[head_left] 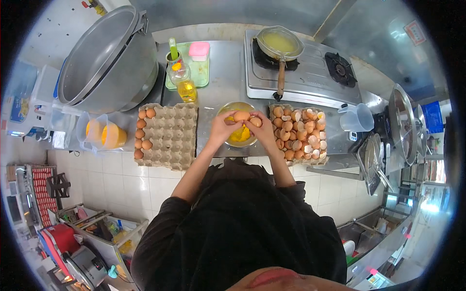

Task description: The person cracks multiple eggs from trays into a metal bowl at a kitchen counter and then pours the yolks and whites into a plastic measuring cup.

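A metal bowl [222, 108] with bright yellow egg yolks [240, 135] in it stands on the counter's front part. Just over it, my left hand [221, 128] holds a brown egg [241, 116] by its left end. My right hand [265, 128] holds a second brown egg or shell [256, 122] close against the first one. Fingers hide parts of both, so I cannot tell whether either is cracked. Left of the bowl, an egg tray [176, 136] of moulded pulp carries several brown eggs [140, 134] along its left side. On the right, broken eggshells [296, 132] fill another pulp tray [325, 160].
A large metal pot [140, 78] and a plastic jug [83, 125] beside yellow liquid stand left. Behind are an oil bottle [186, 87] and a green tray [203, 78]. A gas stove [309, 78] carries a pan [280, 42], its wooden handle [281, 78] pointing towards me. An empty jug [358, 118] stands right.
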Available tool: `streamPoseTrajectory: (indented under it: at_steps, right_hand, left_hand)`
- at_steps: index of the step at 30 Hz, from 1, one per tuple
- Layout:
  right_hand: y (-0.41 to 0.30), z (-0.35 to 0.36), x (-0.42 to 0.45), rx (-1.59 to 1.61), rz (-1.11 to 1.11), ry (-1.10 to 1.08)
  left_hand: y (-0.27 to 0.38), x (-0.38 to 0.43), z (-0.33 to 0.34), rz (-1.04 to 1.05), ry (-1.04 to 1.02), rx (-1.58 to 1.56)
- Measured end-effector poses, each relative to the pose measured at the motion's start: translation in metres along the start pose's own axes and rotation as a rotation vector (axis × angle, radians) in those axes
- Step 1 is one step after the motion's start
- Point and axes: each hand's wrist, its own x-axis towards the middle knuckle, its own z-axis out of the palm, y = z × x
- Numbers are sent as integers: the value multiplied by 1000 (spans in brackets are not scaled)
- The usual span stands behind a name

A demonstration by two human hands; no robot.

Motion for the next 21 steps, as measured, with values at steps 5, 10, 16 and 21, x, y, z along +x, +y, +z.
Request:
streamPoseTrajectory:
  at_steps: [5,10,16,21]
  right_hand:
    - [29,9,8,-143,-203,150]
    - [35,9,2,-224,-98,207]
    - [43,12,-4,-259,-237,258]
    - [30,1,-12,-539,-391,249]
  left_hand:
    - [-13,2,17,204,161,262]
    - [-22,1,22,190,155,296]
    - [-39,5,19,325,117,398]
    - [-27,5,10,511,48,518]
